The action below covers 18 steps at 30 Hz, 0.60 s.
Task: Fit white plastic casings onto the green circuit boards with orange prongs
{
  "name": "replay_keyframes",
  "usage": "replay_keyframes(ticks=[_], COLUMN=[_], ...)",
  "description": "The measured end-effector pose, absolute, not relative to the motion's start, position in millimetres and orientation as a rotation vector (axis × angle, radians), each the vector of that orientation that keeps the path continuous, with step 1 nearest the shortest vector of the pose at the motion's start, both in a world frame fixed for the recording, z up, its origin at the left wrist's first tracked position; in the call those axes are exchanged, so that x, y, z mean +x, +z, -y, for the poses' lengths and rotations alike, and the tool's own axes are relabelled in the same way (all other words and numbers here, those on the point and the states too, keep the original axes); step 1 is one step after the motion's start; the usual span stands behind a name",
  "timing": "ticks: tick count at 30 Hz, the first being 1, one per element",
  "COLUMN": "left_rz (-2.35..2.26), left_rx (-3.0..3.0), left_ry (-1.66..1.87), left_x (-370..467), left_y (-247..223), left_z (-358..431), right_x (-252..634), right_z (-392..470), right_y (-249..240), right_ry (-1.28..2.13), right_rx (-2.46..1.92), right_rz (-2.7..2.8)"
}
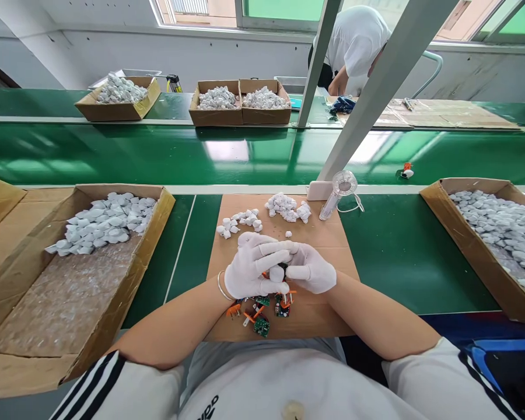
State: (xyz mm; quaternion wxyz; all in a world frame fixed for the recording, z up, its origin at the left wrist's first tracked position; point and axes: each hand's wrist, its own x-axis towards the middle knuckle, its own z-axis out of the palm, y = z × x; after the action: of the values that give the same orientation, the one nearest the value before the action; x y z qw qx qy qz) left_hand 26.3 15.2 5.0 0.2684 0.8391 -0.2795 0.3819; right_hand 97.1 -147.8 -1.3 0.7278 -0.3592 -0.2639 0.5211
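In white gloves, my left hand [254,265] and my right hand [311,269] meet over a cardboard sheet [324,318]. Between them they grip a small rounded white plastic piece [276,273]; a dark bit and an orange bit show beside it, largely covered by my fingers. Just below my hands lie several small green circuit boards [261,326] with orange parts and metal prongs [233,310]. Beyond my fingers sit loose piles of small white plastic pieces [281,205], and one single white piece [288,234] lies apart from them.
A clear handheld fan [342,189] stands by a slanted grey post [376,87]. Cardboard trays of white pieces flank me at left [146,256] and right [468,256]. Behind the green belt [149,154] are more filled boxes [216,118] and a person bending [356,41].
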Motion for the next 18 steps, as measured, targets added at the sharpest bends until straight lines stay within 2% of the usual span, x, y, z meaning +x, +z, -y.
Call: replay_keyframes(ticks=[12, 18], left_rz=[0.694, 0.656], left_rx=[2.273, 2.246], left_ry=[1.04, 1.037], left_x=[24.5, 23.2], left_y=[5.0, 3.0], left_z=[-12.6, -10.6], right_x=[100.4, 95.5], right_z=[147.4, 149.2], right_y=[-17.6, -16.2], right_ry=[0.971, 0.737], right_rx=[-0.868, -1.006], right_rz=[0.459, 0.449])
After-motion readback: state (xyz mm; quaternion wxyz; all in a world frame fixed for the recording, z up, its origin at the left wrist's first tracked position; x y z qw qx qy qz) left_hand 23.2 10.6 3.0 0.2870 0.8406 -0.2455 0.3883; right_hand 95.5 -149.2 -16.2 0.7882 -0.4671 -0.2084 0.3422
